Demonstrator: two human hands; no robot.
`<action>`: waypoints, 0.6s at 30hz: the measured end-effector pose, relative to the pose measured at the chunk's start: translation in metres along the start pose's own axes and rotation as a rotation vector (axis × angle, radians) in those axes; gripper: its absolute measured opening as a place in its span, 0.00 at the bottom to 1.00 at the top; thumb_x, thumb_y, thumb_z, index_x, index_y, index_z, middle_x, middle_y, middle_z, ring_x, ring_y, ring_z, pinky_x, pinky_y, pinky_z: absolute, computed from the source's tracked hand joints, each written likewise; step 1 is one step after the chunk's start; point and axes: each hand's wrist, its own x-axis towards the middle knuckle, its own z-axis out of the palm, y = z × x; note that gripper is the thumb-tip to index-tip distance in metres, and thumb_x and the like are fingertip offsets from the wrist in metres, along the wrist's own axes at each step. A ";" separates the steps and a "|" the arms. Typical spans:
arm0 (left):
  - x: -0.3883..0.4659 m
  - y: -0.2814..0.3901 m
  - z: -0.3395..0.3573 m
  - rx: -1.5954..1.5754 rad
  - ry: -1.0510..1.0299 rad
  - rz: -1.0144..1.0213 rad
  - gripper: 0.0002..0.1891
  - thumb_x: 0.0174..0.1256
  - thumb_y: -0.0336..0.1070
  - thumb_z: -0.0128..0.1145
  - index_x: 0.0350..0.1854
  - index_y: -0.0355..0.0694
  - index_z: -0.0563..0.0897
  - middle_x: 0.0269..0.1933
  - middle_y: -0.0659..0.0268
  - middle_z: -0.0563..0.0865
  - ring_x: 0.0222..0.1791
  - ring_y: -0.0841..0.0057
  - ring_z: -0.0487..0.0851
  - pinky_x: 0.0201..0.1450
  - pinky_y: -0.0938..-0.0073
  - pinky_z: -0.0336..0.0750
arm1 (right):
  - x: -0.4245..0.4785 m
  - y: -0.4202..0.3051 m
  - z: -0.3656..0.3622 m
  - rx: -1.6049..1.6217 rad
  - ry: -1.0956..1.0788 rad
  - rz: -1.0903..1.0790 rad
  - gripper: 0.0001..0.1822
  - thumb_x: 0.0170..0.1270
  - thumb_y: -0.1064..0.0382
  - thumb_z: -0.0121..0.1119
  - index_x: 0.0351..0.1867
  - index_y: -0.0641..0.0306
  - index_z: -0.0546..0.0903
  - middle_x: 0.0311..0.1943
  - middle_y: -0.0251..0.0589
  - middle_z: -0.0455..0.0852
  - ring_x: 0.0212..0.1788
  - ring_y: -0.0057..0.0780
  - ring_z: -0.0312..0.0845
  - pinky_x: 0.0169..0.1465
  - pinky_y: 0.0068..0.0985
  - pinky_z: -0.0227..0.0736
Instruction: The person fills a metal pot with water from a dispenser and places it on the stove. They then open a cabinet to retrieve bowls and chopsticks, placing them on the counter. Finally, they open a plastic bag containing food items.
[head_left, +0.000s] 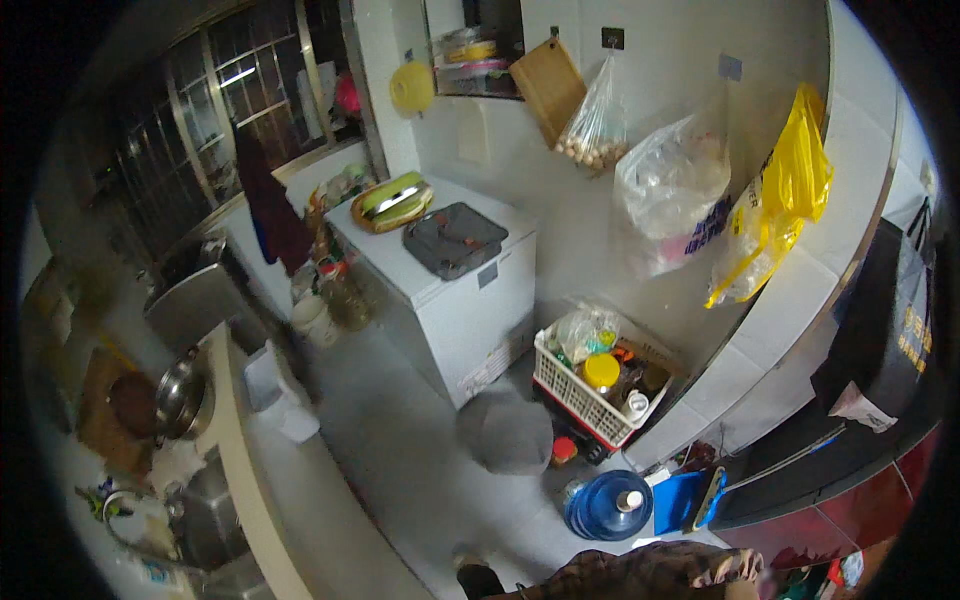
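Neither of my hands can be made out; patterned clothing (645, 570) and one shoe (471, 559) show at the bottom edge. Before me a white chest freezer (427, 296) stands against the wall. On its lid lie a basket (367, 214) with long green vegetables (401, 202) and a dark grey tray (455, 238) with small reddish bits. A white plastic crate (574, 386) beside the freezer holds a yellow-lidded jar (601, 371) and bags. Near my feet stands a blue water-cooler bottle (609, 506). A round grey object (506, 435) is on the floor.
At left runs a counter (244, 480) with a steel sink (206, 510) and a metal pot (180, 396). A white bin (281, 397) stands beside it. On the wall hang a wooden cutting board (550, 88) and several plastic bags (671, 195). A blue dustpan (677, 501) lies right of the bottle.
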 end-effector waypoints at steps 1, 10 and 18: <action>0.017 0.015 0.003 -0.025 -0.016 -0.056 0.14 0.64 0.45 0.53 0.23 0.43 0.72 0.16 0.69 0.67 0.16 0.77 0.64 0.21 0.73 0.63 | 0.004 -0.006 -0.014 0.015 0.060 0.015 0.24 0.60 0.51 0.57 0.52 0.63 0.73 0.45 0.40 0.78 0.46 0.30 0.74 0.49 0.30 0.69; 0.089 0.131 0.095 -0.369 0.011 -0.488 0.17 0.69 0.45 0.44 0.22 0.43 0.70 0.14 0.70 0.59 0.13 0.80 0.54 0.18 0.72 0.58 | 0.060 -0.085 -0.108 0.035 0.390 0.047 0.24 0.59 0.52 0.58 0.53 0.64 0.73 0.45 0.40 0.77 0.46 0.30 0.73 0.48 0.30 0.70; 0.157 0.132 0.189 0.520 -0.647 -0.013 0.16 0.74 0.42 0.34 0.31 0.40 0.73 0.16 0.66 0.63 0.12 0.79 0.57 0.17 0.74 0.60 | 0.061 -0.095 -0.156 0.044 0.397 -0.030 0.24 0.59 0.53 0.59 0.53 0.64 0.73 0.45 0.41 0.77 0.46 0.30 0.73 0.48 0.29 0.70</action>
